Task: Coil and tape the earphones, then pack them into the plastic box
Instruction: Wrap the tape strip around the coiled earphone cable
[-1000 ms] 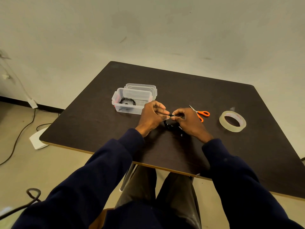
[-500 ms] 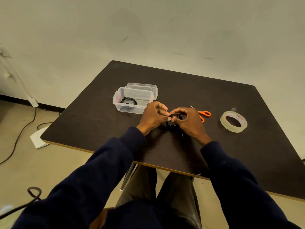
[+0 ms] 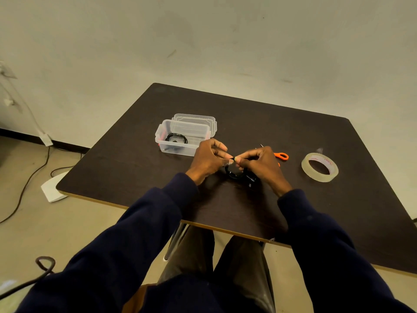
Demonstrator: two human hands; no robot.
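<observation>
A coil of black earphones (image 3: 235,173) hangs between my two hands just above the dark table (image 3: 126,168). My left hand (image 3: 208,160) pinches the top of the coil, where a small piece of clear tape shows at its fingertips. My right hand (image 3: 262,164) pinches the same spot from the right and hides part of the coil. The clear plastic box (image 3: 184,136) stands open to the left of my hands, with another black coiled earphone (image 3: 176,138) inside. Its lid (image 3: 195,118) lies just behind it.
A roll of clear tape (image 3: 320,167) lies flat to the right of my hands. Orange-handled scissors (image 3: 281,155) lie behind my right hand, mostly hidden. Cables and a white object (image 3: 53,188) are on the floor to the left.
Both hands stay together on the coil. The coil, held up between the fingers half a second ago, now hangs lower under the pinch, and my fingers have shifted at its top.
</observation>
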